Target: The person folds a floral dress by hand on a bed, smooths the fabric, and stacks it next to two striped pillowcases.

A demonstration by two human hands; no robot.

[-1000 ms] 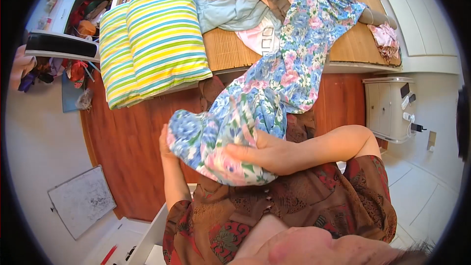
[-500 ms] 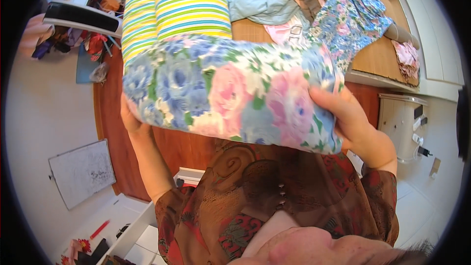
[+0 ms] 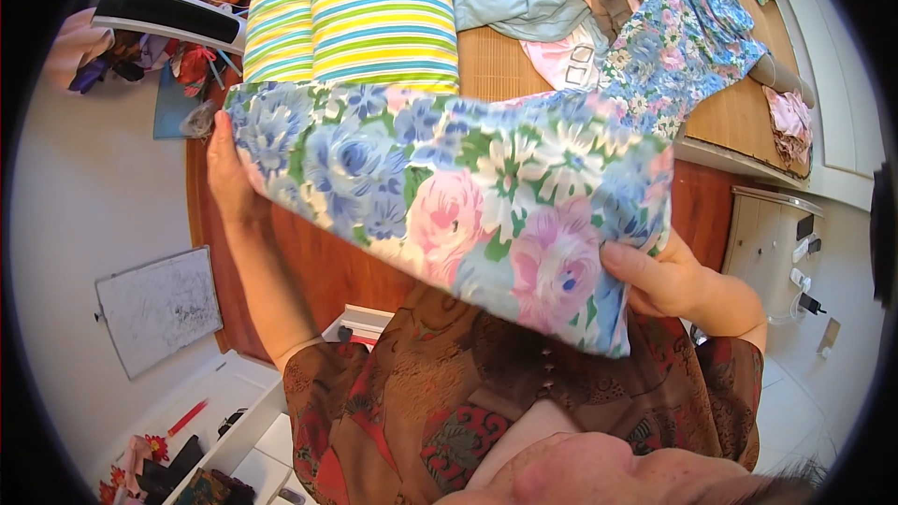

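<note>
A floral pillow (image 3: 449,215) in blue, pink, white and green is held up in front of my body, tilted so its right end hangs lower. My left hand (image 3: 232,173) grips its left end, the fingers partly hidden behind the fabric. At the right end, my right hand (image 3: 664,276) is closed with the thumb lying on the front face and the other fingers behind. Past the pillow's upper right, a crumpled cloth of the same floral pattern (image 3: 678,56) lies on the bed; whether the two are joined is hidden.
Two striped pillows (image 3: 383,19) lie on the bed mat (image 3: 491,70), beside heaped blue-grey and peach clothes (image 3: 524,5). A pale cabinet with chargers (image 3: 772,252) stands at the right. A whiteboard (image 3: 159,309) leans at the left wall above a white drawer unit (image 3: 271,421).
The pillow has tilted, its lower right corner dropping toward me and its front face turning more into view. My left hand has moved up and left; my right hand has lowered slightly.
</note>
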